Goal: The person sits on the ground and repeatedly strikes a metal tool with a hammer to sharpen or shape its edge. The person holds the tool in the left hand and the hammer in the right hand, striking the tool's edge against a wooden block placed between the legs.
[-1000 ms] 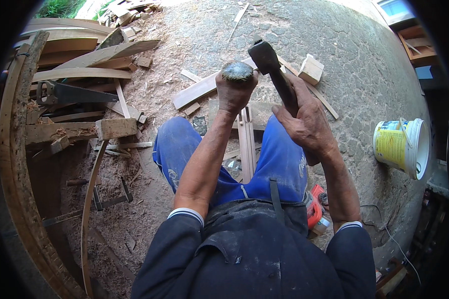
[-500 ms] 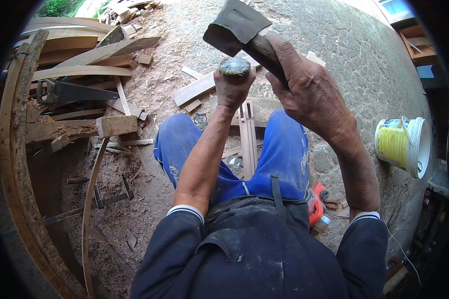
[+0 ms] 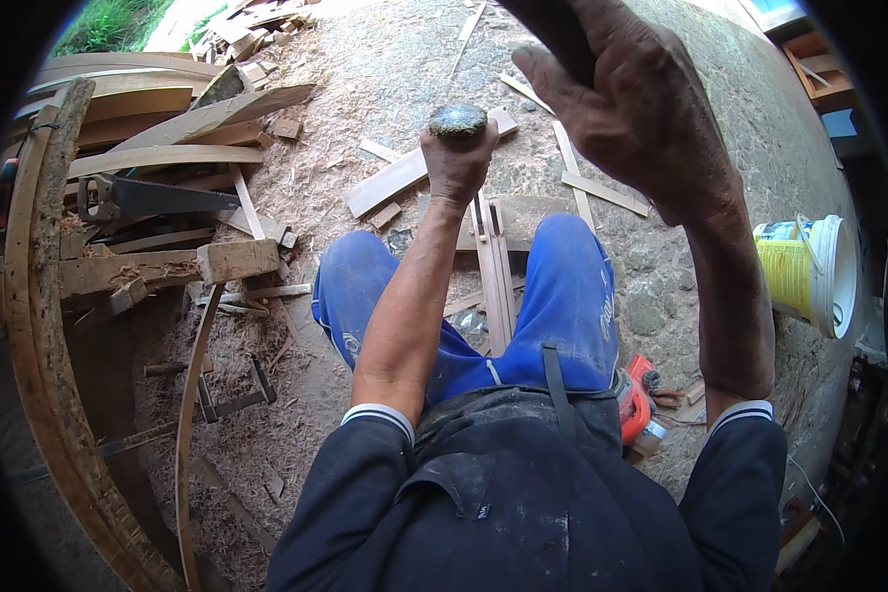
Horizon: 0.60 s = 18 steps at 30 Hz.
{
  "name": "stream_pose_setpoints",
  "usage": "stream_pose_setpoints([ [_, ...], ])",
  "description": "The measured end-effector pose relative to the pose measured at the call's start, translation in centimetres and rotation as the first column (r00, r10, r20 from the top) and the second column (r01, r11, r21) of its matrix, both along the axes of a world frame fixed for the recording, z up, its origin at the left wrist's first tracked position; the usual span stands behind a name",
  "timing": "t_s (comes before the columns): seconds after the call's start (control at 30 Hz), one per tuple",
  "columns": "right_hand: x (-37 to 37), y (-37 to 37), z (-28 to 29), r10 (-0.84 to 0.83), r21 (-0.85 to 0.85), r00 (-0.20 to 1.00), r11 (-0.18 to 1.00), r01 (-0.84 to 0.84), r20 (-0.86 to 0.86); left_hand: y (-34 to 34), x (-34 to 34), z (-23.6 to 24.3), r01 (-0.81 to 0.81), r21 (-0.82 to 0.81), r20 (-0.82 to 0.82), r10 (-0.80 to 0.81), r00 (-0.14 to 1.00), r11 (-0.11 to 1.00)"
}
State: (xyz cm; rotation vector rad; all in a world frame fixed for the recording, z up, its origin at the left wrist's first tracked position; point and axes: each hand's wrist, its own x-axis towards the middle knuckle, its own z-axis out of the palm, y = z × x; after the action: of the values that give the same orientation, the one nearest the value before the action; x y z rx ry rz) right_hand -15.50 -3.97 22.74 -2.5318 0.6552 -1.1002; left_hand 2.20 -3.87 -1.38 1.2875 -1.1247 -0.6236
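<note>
My left hand (image 3: 454,176) is closed around an upright chisel (image 3: 458,121). Only its rounded, battered butt shows above the fist; its blade is hidden below. Raised at the upper right, my right hand (image 3: 651,109) grips the dark handle of a hatchet (image 3: 559,32), whose head is cut off by the top edge of the view. The hatchet is apart from the chisel. Between my knees, below my left fist, runs a long wooden piece (image 3: 496,296) with a slot near its far end.
Left are stacked curved timbers (image 3: 158,156), a handsaw (image 3: 158,195), a wooden block (image 3: 237,260) and a clamp (image 3: 237,400). A white-and-yellow bucket (image 3: 794,271) lies tipped at right. A red power tool (image 3: 639,395) sits by my right hip. Wood strips (image 3: 607,193) and shavings cover the ground.
My right hand has lifted up and to the right with the hatchet, taking its head out of view. My left hand keeps its hold on the chisel, almost unmoved.
</note>
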Motion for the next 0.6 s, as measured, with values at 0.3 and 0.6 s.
stream_pose_setpoints([
  [0.3,0.0,1.3,-7.9,-0.022,0.186,0.736,0.962,0.199,-0.676,2.7,-2.0,1.8,-0.101,-0.063,0.191,0.111,0.975,0.993],
  [0.6,-0.6,-0.5,5.1,-0.083,0.081,0.996,0.993,0.080,0.033,-1.2,0.5,0.0,-0.042,0.046,-0.086,0.046,0.995,0.998],
])
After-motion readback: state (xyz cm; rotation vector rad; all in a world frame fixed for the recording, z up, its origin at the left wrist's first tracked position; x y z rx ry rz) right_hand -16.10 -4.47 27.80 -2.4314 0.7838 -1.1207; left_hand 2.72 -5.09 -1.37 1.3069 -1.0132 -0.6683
